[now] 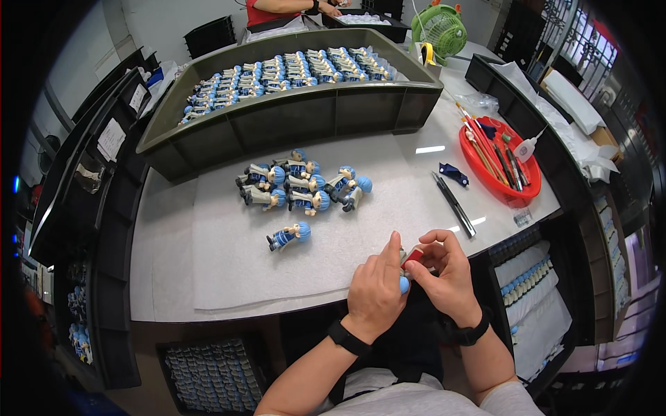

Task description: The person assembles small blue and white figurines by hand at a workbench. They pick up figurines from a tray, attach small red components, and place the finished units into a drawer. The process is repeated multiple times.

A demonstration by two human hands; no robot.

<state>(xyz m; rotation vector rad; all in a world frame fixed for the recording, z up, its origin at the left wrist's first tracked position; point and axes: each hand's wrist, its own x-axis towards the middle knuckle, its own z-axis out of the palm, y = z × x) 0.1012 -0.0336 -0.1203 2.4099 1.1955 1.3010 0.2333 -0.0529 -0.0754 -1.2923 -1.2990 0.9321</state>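
Near the front edge of the table, my left hand (377, 288) is closed around a small figurine, of which little more than the blue hair (404, 283) shows. My right hand (446, 275) pinches a small red and whitish piece (413, 257) against the figurine. Whether that piece is attached to it I cannot tell. To the left, a single blue-haired figurine (289, 236) lies on a white foam sheet (236, 274). Behind it is a cluster of several similar figurines (298, 184), lying on their sides.
A large dark tray (305, 114) of figurines spans the back. At right are a red basket (517, 199) of brushes and pens, two pens (454, 204) and a dark blue piece (454, 174). Lower trays (531, 281) flank the table. A green fan (442, 31) and another person (284, 8) are behind.
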